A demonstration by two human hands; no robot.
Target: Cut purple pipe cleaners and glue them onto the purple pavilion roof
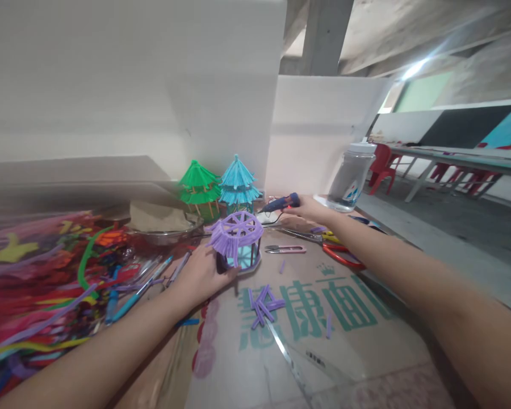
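My left hand (204,271) is closed around the lower left side of a small purple pavilion model (239,227), built of fuzzy pipe-cleaner pieces with an open spoked roof top. In my right hand (309,208), beyond and to the right of the model, is a dark blue glue gun (281,202); its nozzle points left. Nearer me, cut purple pipe-cleaner pieces (264,305) lie in a pile on the printed cardboard (298,363). Pink thread snips (286,249) rest just right of the model. Behind it stand a green pavilion model (197,184) and a light blue pavilion model (237,182).
Red-handled scissors (344,257) lie under my right forearm. A clear water bottle (352,177) stands at the right rear. Colourful pipe cleaners (38,295), pens (142,289) and a metal bowl (162,232) crowd the left. A steel ruler (284,349) lies in front.
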